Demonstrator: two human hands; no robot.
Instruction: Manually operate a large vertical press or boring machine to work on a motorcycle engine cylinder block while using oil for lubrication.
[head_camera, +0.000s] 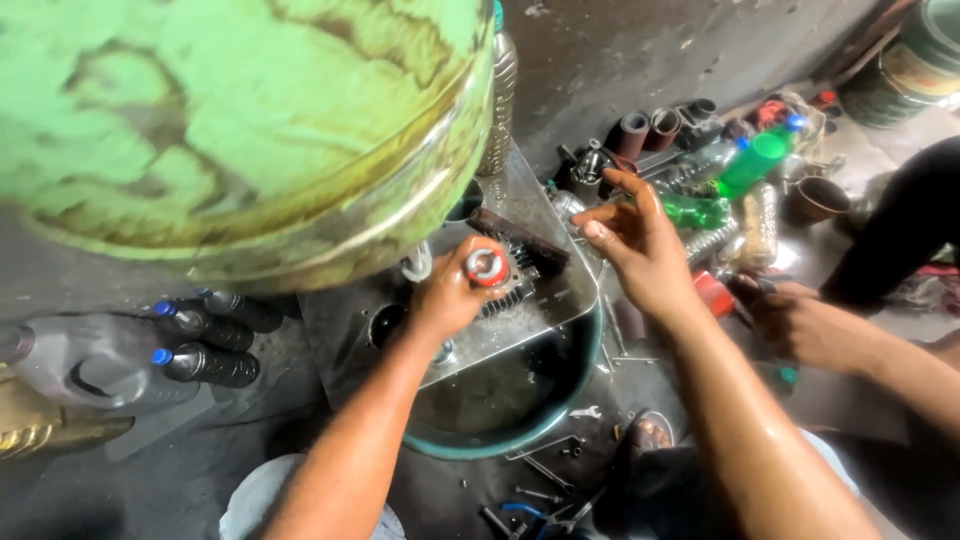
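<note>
A large, round, green-stained vessel (240, 120) with a clear rim filled the frame from 9 to 12 o'clock, blurred by closeness to the camera. Below centre sat a round teal basin (520, 425) holding dark liquid; a flat grey metal plate (555, 300) lay across its upper part.

The left hand (450, 295) rested on that plate at centre frame. Its fingers (462, 262) were curled tight around a small round part with a red and white face (487, 267), which showed at the top of the fist. Just beside it, at 2 o'clock of the fist, lay a dark ribbed metal piece (520, 240).

The right hand (640, 250) hovered at 3 o'clock of the left hand, apart from it. Its fingers (625, 185) were spread wide and held nothing. Whether they touched the plate's edge cannot be told.

A second person's hand (800, 320) lay at 4 o'clock of the right hand, near a small red object (715, 292).

At 9 o'clock, dark plastic bottles with blue caps (205, 345) lay on the ground. At 2 o'clock, green plastic bottles (745, 165) and brown cylindrical cups (645, 130) crowded the ground behind the right hand. Loose bolts and blue-handled pliers (545, 515) lay scattered at 6 o'clock.
</note>
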